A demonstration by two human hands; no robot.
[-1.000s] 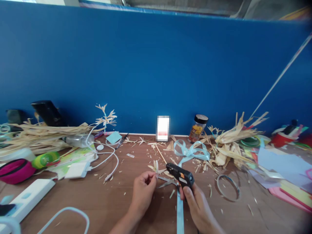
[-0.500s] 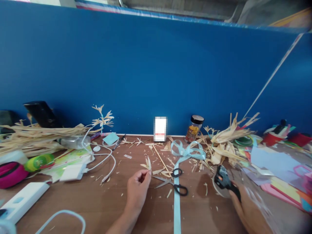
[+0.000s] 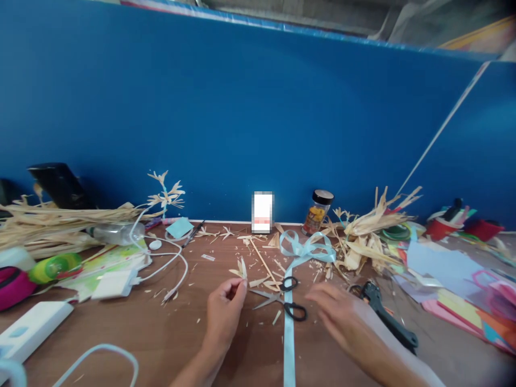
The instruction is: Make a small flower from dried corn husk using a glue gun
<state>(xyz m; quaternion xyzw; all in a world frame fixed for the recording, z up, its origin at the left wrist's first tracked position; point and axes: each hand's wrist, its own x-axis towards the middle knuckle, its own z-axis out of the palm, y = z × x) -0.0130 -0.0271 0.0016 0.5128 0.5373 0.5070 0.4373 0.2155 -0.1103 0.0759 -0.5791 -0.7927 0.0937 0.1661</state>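
Note:
My left hand pinches a small pale dried-husk flower between thumb and fingertips, its petals pointing up. My right hand is over the table with fingers stretched out to the left, holding nothing that I can see. Right of that hand lies a black glue gun, handle toward me. Between the hands, black-handled scissors rest with blades apart across a light blue ribbon. The ribbon's looped bow lies farther back.
Husk scraps and a thin stick litter the middle. A jar stands at the back beside dried husks. Left are white cables, a power strip and a husk-flower stem. Coloured paper covers the right.
My right hand has let go of the glue gun, which now lies on the table, and has moved left toward the scissors. My left hand still pinches the husk flower.

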